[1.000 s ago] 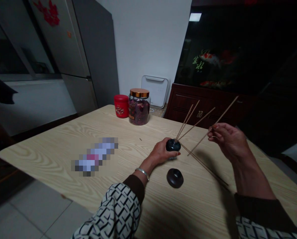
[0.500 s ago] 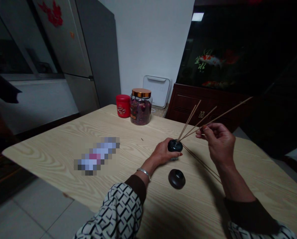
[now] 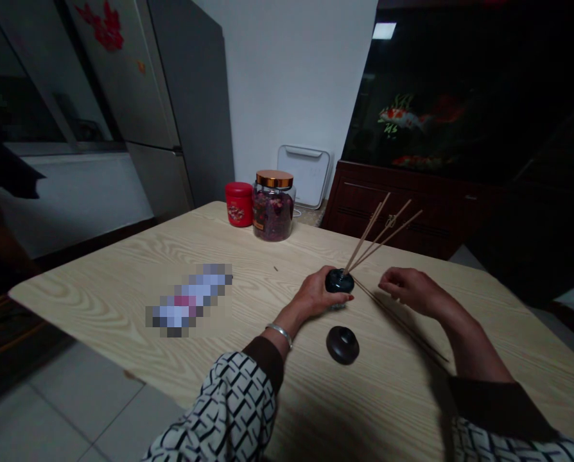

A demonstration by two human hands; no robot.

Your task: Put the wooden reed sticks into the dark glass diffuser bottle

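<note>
My left hand (image 3: pixel 312 296) is closed around a small dark glass reed diffuser bottle (image 3: pixel 339 281), which stands upright on the table. Several thin reed sticks (image 3: pixel 370 239) fan up out of its neck, leaning right. My right hand (image 3: pixel 412 290) hovers to the right of the bottle, its fingers loosely bent and nothing visible in them. Beneath that hand, loose reed sticks (image 3: pixel 402 322) lie slantwise on the tabletop. A round dark brown cap (image 3: pixel 343 345) rests on the wood in front of the bottle.
The wooden table (image 3: pixel 123 282) bears a blurred-out pack (image 3: pixel 191 299) at left. Towards the back stand a red canister (image 3: pixel 239 205) and a glass jar (image 3: pixel 272 215) of dried flowers with a copper lid. Behind are a fridge (image 3: pixel 195 102) and a fish tank (image 3: pixel 436 77).
My right hand has let go of a reed stick, which now stands in the bottle with the others, and has moved lower. My left hand stays on the bottle.
</note>
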